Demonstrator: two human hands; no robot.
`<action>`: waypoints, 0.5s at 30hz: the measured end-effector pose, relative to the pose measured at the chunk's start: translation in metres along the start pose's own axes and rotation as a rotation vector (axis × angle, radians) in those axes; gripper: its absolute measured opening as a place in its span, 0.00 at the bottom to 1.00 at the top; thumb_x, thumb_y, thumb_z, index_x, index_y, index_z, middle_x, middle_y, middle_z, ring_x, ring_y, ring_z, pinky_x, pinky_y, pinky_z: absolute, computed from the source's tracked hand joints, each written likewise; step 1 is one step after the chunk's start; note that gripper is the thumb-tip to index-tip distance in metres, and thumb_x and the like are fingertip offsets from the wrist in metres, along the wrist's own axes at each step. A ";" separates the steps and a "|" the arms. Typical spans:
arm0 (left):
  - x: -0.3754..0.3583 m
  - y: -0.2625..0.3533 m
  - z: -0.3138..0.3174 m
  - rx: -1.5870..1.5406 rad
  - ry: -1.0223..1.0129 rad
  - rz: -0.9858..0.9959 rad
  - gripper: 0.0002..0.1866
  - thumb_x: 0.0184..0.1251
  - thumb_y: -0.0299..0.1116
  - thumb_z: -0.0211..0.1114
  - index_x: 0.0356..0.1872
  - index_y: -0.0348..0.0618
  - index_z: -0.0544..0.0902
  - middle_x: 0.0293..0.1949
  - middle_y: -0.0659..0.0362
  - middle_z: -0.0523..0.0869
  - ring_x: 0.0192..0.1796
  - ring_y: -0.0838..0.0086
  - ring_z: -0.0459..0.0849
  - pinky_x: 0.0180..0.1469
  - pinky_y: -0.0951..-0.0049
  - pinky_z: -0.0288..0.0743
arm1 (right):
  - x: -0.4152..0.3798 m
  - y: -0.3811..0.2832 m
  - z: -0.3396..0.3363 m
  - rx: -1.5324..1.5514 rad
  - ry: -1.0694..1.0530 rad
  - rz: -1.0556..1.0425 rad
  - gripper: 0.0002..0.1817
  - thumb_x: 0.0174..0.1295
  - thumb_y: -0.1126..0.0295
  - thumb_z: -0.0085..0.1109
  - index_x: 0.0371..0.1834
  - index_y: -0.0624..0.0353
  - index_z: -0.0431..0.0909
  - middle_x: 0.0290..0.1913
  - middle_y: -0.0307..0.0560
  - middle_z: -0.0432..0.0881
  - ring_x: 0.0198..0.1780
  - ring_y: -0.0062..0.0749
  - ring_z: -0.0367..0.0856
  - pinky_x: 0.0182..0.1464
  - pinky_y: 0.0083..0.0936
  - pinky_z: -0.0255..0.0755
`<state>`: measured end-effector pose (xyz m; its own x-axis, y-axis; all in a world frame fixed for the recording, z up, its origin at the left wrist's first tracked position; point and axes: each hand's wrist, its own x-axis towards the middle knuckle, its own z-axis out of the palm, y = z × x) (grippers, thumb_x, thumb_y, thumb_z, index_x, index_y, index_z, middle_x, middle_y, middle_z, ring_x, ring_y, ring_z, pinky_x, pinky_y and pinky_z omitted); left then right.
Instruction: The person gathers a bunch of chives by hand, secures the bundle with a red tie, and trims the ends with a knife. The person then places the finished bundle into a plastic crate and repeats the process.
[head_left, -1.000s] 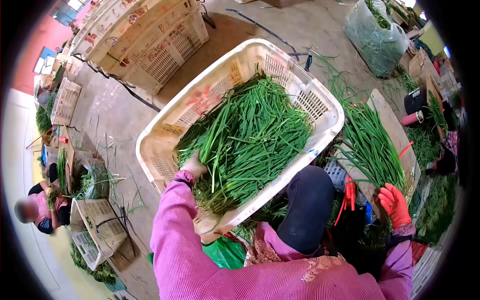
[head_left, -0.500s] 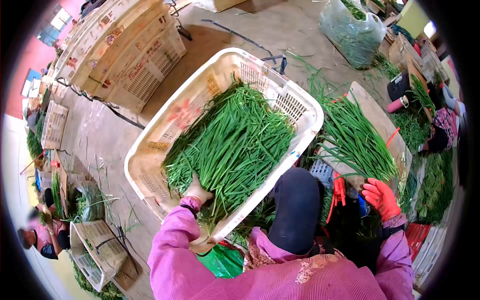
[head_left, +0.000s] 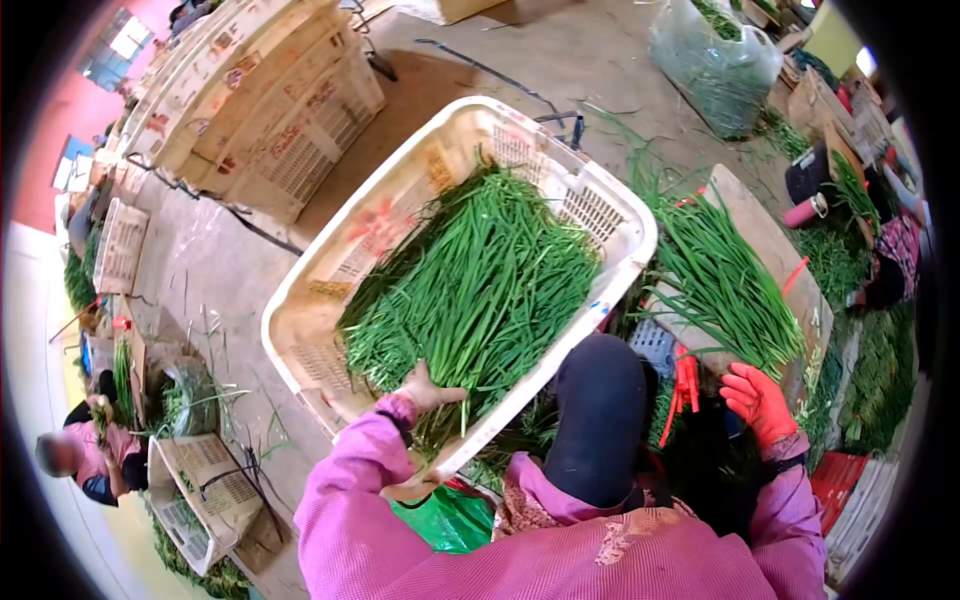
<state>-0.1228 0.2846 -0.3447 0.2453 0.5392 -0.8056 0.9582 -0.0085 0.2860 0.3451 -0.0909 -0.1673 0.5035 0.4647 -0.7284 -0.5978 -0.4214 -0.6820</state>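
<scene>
A bare concrete floor (head_left: 250,270), scattered with loose green stalks, spreads through a crowded work area. On it, right in front of the person, sits a cream plastic crate (head_left: 330,290) heaped with long green chives (head_left: 480,290). The left hand (head_left: 425,388) rests at the near end of that heap, fingers spread and reaching into the stalks. The right hand (head_left: 760,402), in a red glove, lies fingers together on the root end of a second bunch of chives (head_left: 720,285), which lies on a wooden board (head_left: 775,240) just beside the crate. More empty crates (head_left: 270,110) are stacked at the far left, a clear bag of greens (head_left: 715,65) stands beyond, and another person (head_left: 85,465) crouches low at the left edge.
</scene>
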 end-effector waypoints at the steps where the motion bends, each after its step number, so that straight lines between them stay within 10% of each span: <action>1: -0.005 0.009 0.002 0.127 0.035 -0.033 0.71 0.36 0.64 0.79 0.75 0.33 0.48 0.72 0.38 0.61 0.74 0.48 0.61 0.74 0.59 0.57 | 0.003 0.003 -0.002 -0.005 0.007 0.006 0.27 0.69 0.54 0.54 0.64 0.62 0.72 0.52 0.52 0.84 0.46 0.37 0.87 0.43 0.27 0.84; 7: 0.003 0.017 -0.020 0.209 0.074 -0.084 0.62 0.43 0.49 0.77 0.76 0.34 0.49 0.61 0.40 0.78 0.58 0.54 0.82 0.60 0.66 0.76 | -0.003 -0.002 0.011 -0.040 0.020 0.015 0.26 0.69 0.54 0.54 0.64 0.61 0.72 0.51 0.52 0.85 0.45 0.36 0.88 0.41 0.26 0.84; 10: 0.022 -0.009 -0.041 0.003 -0.041 0.022 0.50 0.43 0.44 0.76 0.69 0.34 0.63 0.55 0.43 0.83 0.55 0.55 0.84 0.59 0.65 0.76 | 0.000 0.001 0.004 -0.044 0.037 0.009 0.26 0.70 0.54 0.54 0.63 0.61 0.72 0.51 0.51 0.85 0.44 0.35 0.87 0.41 0.26 0.84; 15: 0.033 -0.017 -0.030 0.103 -0.072 0.001 0.56 0.41 0.50 0.74 0.72 0.31 0.59 0.55 0.41 0.83 0.58 0.58 0.83 0.59 0.69 0.75 | -0.002 0.007 0.005 -0.037 0.004 0.010 0.27 0.70 0.53 0.53 0.65 0.61 0.72 0.52 0.51 0.85 0.45 0.35 0.87 0.43 0.25 0.83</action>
<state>-0.1359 0.3281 -0.3603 0.2530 0.4774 -0.8415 0.9670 -0.0977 0.2353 0.3370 -0.0908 -0.1705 0.4997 0.4575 -0.7355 -0.5794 -0.4547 -0.6765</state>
